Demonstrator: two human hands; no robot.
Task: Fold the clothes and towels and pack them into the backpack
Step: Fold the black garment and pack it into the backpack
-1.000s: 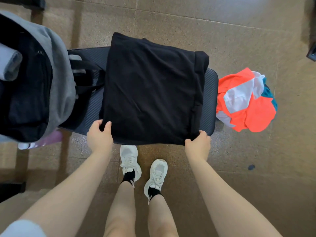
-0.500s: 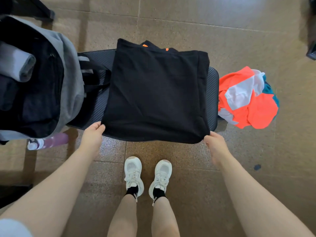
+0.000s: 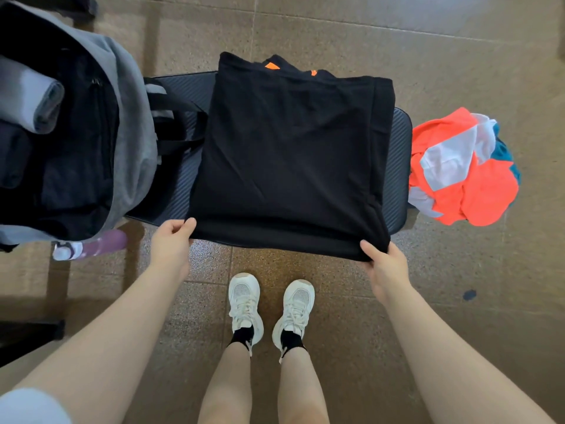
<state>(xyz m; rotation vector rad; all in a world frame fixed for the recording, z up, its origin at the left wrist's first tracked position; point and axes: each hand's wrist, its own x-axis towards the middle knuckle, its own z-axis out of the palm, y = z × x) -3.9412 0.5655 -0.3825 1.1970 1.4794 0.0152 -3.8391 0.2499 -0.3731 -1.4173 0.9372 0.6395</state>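
A black garment (image 3: 290, 154), folded into a rough square with small orange marks at its far edge, lies on a dark padded bench (image 3: 397, 166). My left hand (image 3: 171, 243) pinches its near left corner. My right hand (image 3: 382, 261) grips its near right corner, thumb on top. The grey backpack (image 3: 131, 127) stands open at the left end of the bench, with a rolled grey cloth (image 3: 33, 102) and dark items inside.
An orange, white and teal pile of clothes (image 3: 461, 169) lies on the tiled floor right of the bench. A purple bottle (image 3: 91, 244) lies under the backpack's near edge. My feet in white shoes (image 3: 269, 307) stand just before the bench.
The right hand has slid outward along the near edge to the garment's right corner. The left hand stays at the left corner. The garment now lies flatter and squarer, with orange marks showing at its far edge.
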